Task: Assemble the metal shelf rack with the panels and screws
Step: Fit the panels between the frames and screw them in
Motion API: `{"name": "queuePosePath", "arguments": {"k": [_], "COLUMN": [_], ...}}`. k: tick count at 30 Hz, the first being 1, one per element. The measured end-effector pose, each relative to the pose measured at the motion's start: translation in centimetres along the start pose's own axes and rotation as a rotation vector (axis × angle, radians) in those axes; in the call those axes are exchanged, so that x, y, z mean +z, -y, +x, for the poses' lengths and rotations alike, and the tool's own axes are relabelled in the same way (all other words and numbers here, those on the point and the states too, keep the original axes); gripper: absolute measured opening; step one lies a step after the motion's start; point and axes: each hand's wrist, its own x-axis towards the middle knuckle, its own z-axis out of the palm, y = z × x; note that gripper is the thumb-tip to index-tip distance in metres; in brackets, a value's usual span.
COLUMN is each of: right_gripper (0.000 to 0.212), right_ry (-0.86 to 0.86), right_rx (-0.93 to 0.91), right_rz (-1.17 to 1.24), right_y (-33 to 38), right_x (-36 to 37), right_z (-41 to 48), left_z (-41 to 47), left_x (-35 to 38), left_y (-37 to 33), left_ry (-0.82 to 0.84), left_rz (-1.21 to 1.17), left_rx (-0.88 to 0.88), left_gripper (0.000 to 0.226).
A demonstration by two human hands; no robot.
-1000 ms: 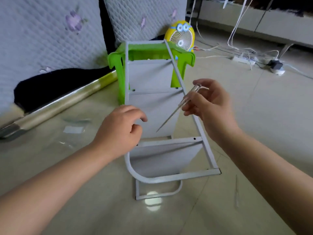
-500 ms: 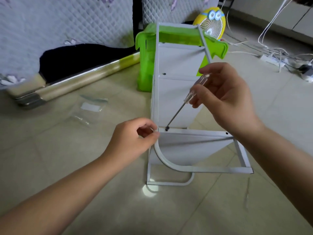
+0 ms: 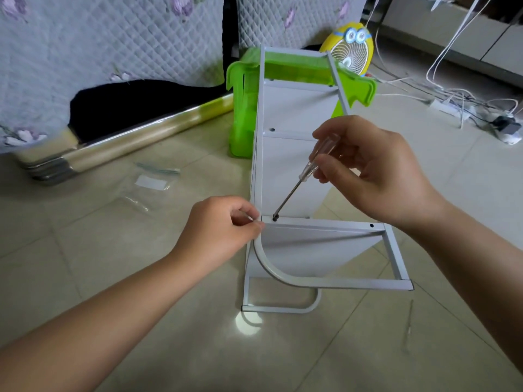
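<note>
The white metal shelf rack (image 3: 294, 165) lies on its side on the tiled floor, its far end leaning on a green plastic stool (image 3: 246, 114). My right hand (image 3: 373, 171) holds a small screwdriver (image 3: 304, 176) with a clear handle. Its tip sits on a dark screw (image 3: 275, 218) at the left end of the nearest shelf panel's edge (image 3: 322, 224). My left hand (image 3: 220, 230) pinches the rack's left frame rail right beside that screw. Another dark screw (image 3: 371, 226) sits at the panel's right end.
A clear plastic bag (image 3: 150, 182) lies on the floor to the left. A rolled mat (image 3: 135, 137) and quilted cushions (image 3: 113, 46) lie behind it. A yellow desk fan (image 3: 351, 49) stands behind the stool. White cables and a power strip (image 3: 450, 108) spread at the back right.
The view has shifted left and closer. My left hand moved down to the rail at the nearest panel's corner. The screwdriver tip came down from mid-air onto the screw.
</note>
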Motion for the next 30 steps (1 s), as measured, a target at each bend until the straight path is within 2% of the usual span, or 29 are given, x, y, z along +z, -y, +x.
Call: {"name": "queuePosePath", "arguments": {"k": [3, 7, 10, 15, 30], "right_gripper": [0.022, 0.025, 0.028, 0.028, 0.034], "right_ry": [0.011, 0.027, 0.034, -0.022, -0.006], "right_rx": [-0.032, -0.098, -0.151, -0.135, -0.159], "right_rz": [-0.061, -0.137, -0.156, -0.072, -0.166], "right_y": [-0.07, -0.57, -0.84, -0.32, 0.15], "right_x": [-0.37, -0.65, -0.52, -0.68, -0.34], "right_z": [0.0, -0.08, -0.34, -0.21, -0.34], "left_z": [0.01, -0.04, -0.13, -0.1, -0.22], "left_x": [-0.04, -0.04, -0.02, -0.03, 0.13], "left_y": [-0.46, -0.79, -0.95, -1.12, -1.08], "left_ry": [0.003, -0.007, -0.014, -0.024, -0.047], "left_rz": [0.05, 0.09, 0.089, 0.092, 0.113], "left_rx": [-0.008, -0.03, -0.033, -0.034, -0.014], "left_gripper": [0.021, 0.004, 0.006, 0.007, 0.008]}}
